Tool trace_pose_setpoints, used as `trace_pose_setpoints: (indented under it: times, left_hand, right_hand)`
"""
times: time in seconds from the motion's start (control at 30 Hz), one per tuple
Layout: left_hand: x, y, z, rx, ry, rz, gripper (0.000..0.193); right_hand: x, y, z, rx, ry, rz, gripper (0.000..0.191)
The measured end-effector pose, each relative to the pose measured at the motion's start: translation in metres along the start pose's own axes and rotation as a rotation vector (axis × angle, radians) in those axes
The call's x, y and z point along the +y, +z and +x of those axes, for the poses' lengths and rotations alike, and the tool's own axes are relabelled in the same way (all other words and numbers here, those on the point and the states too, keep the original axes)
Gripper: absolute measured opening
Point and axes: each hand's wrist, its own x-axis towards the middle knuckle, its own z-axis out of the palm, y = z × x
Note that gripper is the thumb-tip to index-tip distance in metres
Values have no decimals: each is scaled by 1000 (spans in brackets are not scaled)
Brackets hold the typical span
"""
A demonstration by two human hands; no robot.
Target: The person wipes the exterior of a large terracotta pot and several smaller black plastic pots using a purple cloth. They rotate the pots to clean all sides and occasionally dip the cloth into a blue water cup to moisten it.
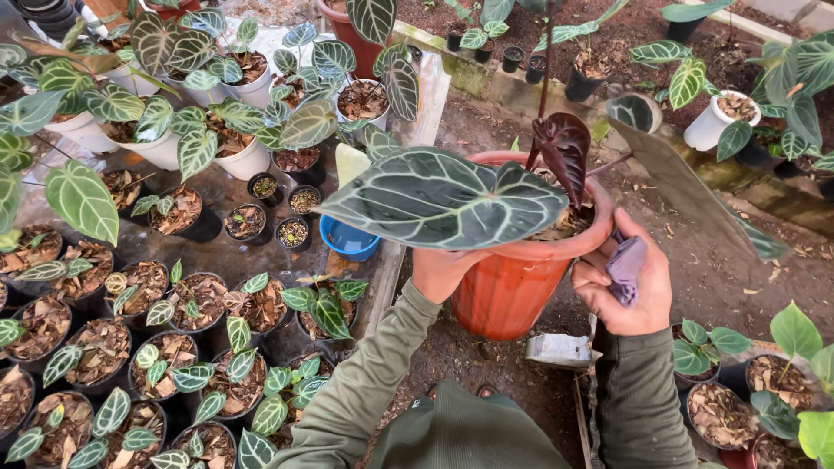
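Now the left hand [443, 271] grips the side of the orange pot [512, 287] under the big leaf [443, 198]. The right hand [627, 282] is curled tight around a purple cloth [627, 267] by the rim. Holding the pot steady and wiping softly would likely work best.

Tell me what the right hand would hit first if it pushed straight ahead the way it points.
The right hand, holding a purple cloth, points up-left at the orange pot. It would probably meet the pot's rim almost at once; it may touch already.

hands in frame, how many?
2. Left hand on the orange pot side, under the big leaf; right hand at its rim, clutching a purple cloth. None look hidden.
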Motion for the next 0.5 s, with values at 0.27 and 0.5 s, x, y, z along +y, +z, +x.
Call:
trace_pose_setpoints:
  times: [0.27, 0.5]
  left_hand:
    - [14, 7, 29, 233, -41, -82, 59]
    - [25, -7, 58, 343, 85, 180, 58]
  right_hand:
    - [33, 21, -22, -12, -96, -284, 21]
    - [108, -1, -23, -175, 50, -549, 59]
